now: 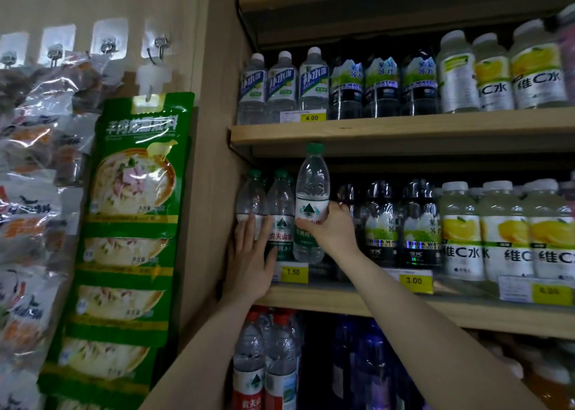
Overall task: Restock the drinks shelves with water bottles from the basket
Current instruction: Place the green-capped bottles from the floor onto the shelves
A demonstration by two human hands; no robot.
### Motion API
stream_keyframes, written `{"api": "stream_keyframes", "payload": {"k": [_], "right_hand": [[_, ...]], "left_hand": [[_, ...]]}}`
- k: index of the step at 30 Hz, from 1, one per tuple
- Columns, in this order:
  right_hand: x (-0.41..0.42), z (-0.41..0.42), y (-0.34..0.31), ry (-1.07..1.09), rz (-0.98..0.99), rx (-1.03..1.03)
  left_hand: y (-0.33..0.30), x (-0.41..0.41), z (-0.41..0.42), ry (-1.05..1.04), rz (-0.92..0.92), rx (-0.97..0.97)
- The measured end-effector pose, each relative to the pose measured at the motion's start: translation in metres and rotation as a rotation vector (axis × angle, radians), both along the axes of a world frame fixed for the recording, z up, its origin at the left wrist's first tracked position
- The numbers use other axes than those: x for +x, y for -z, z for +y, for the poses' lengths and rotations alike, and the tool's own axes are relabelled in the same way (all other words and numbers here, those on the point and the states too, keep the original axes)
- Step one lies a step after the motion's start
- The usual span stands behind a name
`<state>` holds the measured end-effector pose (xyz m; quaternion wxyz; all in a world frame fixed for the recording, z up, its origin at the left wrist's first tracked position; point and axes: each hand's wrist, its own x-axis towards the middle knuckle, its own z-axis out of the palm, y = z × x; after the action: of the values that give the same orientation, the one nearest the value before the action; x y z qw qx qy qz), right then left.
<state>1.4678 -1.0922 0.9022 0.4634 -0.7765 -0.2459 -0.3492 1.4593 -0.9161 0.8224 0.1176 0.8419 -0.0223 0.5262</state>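
My right hand (329,227) grips a clear water bottle (312,188) with a green cap around its label, holding it upright at the front of the middle shelf (342,300), its cap level with the shelf board above. My left hand (250,262) lies with straight fingers against two green-capped water bottles (281,210) standing at the shelf's left end, right beside the held bottle. The basket is out of view.
Dark soda-water bottles (401,223) and lemon drink bottles (504,232) fill the shelf to the right. More drinks stand on the upper shelf (404,126). Red-capped water bottles (267,363) sit below. Green snack packs (130,223) hang on the left wall.
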Motion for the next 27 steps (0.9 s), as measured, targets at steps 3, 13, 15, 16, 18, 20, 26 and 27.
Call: {"api": "stream_keyframes", "payload": {"k": [3,13,15,16,18,20,26,27], "right_hand": [[0.006,0.007,0.010,0.037,0.042,0.007],[0.002,0.015,0.022,0.370,0.038,-0.345],[0.001,0.017,0.022,0.387,0.064,-0.377],[-0.001,0.018,0.021,0.403,0.079,-0.403],[-0.008,0.017,0.013,0.446,0.135,-0.492],[-0.020,0.012,0.001,0.438,0.230,-0.644],[-0.068,-0.042,0.017,0.243,0.057,-0.684],[-0.077,-0.056,0.032,0.228,0.016,-0.677]], "left_hand": [[0.001,0.003,0.002,0.004,-0.002,0.001],[0.005,0.005,0.002,0.022,-0.019,-0.022],[0.005,0.005,0.002,0.024,-0.031,-0.019],[0.004,0.004,0.001,0.030,-0.031,-0.018],[0.004,0.002,0.000,0.030,-0.025,-0.014],[0.002,-0.004,-0.001,0.018,-0.012,-0.002],[0.008,-0.047,-0.029,0.221,-0.204,-0.095],[0.018,-0.055,-0.036,0.250,-0.229,-0.090]]}}
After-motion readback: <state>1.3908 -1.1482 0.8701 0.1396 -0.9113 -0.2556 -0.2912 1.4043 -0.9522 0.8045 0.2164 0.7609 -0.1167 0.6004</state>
